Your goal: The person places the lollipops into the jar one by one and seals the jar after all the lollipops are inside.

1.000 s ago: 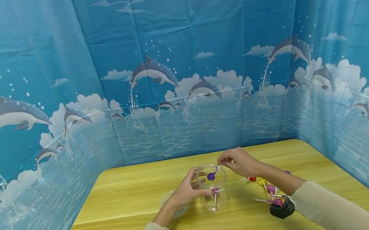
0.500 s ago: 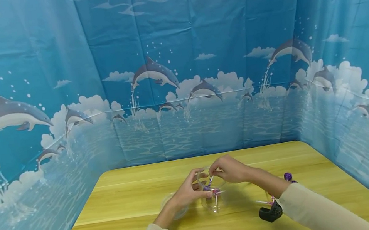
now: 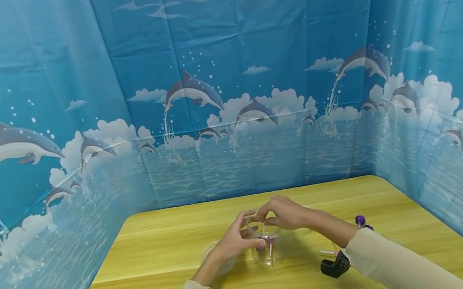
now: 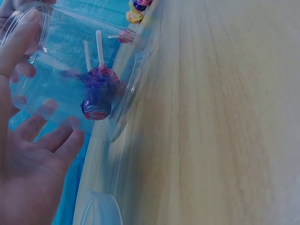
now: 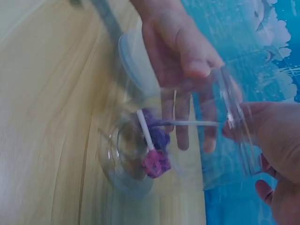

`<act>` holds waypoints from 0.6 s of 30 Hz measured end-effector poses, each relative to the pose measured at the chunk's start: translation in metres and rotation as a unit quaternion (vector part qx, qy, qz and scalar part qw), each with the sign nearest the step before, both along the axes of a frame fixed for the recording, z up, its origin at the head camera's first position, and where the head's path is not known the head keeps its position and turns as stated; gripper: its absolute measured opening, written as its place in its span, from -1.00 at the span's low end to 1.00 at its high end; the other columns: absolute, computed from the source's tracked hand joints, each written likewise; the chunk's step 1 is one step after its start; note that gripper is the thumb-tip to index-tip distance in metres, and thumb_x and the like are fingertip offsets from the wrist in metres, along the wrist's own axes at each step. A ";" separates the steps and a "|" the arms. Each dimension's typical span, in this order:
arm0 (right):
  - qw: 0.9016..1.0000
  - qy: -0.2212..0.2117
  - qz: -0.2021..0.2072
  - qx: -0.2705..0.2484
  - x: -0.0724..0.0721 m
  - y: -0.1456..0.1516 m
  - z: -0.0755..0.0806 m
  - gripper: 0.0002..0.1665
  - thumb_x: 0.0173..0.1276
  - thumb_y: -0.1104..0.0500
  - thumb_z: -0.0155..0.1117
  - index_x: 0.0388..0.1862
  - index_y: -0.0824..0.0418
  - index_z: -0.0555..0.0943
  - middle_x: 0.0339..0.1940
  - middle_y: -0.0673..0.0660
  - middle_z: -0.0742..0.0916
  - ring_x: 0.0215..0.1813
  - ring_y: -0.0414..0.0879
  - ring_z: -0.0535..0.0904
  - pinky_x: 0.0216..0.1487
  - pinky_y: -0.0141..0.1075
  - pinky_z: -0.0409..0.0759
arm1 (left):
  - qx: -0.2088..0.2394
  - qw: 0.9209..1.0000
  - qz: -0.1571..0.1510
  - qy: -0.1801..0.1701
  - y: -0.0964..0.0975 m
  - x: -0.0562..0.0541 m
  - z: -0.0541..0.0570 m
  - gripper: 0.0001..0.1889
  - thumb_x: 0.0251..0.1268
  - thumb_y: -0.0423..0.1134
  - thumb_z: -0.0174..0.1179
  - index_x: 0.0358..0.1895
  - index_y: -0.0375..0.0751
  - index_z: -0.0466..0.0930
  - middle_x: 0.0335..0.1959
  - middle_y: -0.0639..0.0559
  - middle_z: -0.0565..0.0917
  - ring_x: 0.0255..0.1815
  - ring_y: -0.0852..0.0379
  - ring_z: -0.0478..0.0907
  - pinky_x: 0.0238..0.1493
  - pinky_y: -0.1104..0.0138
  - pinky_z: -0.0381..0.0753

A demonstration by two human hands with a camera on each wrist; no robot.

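Note:
A clear plastic jar (image 3: 268,252) stands on its base on the table, with its mouth upward. My left hand (image 3: 233,242) grips the jar from the left, fingers and thumb spread round its wall. At the mouth, my right hand (image 3: 286,214) pinches the end of a white stick. That stick belongs to a purple-wrapped lollipop (image 5: 161,137) reaching down inside the jar. Also in the jar is a pink-wrapped lollipop (image 5: 156,164). Blur hides how far the heads touch each other or the base.
A clear round lid (image 3: 225,266) lies left of the jar, partly under my left forearm. Purple lollipops (image 3: 360,220) lie to the right, and my right sleeve (image 3: 372,248) covers others. A dolphin-printed curtain (image 3: 234,163) closes off the table's (image 3: 175,254) far edge.
My right hand has moved left over the jar's mouth, lowering the purple lollipop from the rim down inside. My left hand has kept its grip on the jar.

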State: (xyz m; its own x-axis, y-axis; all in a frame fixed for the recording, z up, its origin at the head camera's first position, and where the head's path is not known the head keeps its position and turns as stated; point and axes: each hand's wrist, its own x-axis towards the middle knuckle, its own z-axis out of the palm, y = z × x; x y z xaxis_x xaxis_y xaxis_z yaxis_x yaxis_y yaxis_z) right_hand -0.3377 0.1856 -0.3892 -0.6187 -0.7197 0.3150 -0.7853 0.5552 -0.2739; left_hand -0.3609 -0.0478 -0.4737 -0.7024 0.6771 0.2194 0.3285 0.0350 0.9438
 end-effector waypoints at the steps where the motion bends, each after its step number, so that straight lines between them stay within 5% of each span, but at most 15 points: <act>1: 1.000 -0.005 -0.001 -0.004 0.000 0.000 0.000 -0.72 0.36 0.42 0.42 0.01 0.20 0.81 -0.09 0.06 0.83 -0.02 -0.02 0.74 0.12 0.07 0.62 | 0.000 1.000 -0.001 0.002 0.000 0.000 0.000 -0.16 0.40 -0.17 0.41 0.61 -0.04 0.11 0.52 -0.11 0.28 0.48 -0.29 0.32 0.27 0.09 0.56; 8: 0.999 -0.026 -0.032 -0.027 0.007 0.008 0.003 -0.66 0.42 0.40 0.37 0.14 0.27 0.74 0.03 0.14 0.77 0.06 0.11 0.68 -0.04 -0.03 0.69 | 0.003 1.000 -0.013 0.009 0.001 0.001 -0.002 -0.22 0.42 -0.23 0.38 0.58 0.03 0.14 0.49 -0.17 0.31 0.51 -0.34 0.26 0.25 0.14 0.57; 18: 0.995 -0.015 -0.068 -0.068 0.013 0.043 0.012 -0.71 0.48 0.40 0.30 0.08 0.18 0.74 0.00 0.07 0.76 -0.09 -0.12 0.63 -0.11 -0.10 0.65 | 0.007 1.000 0.005 0.000 0.002 0.002 0.000 -0.19 0.43 -0.28 0.37 0.61 -0.06 0.11 0.45 -0.08 0.38 0.51 -0.34 0.26 0.26 0.10 0.56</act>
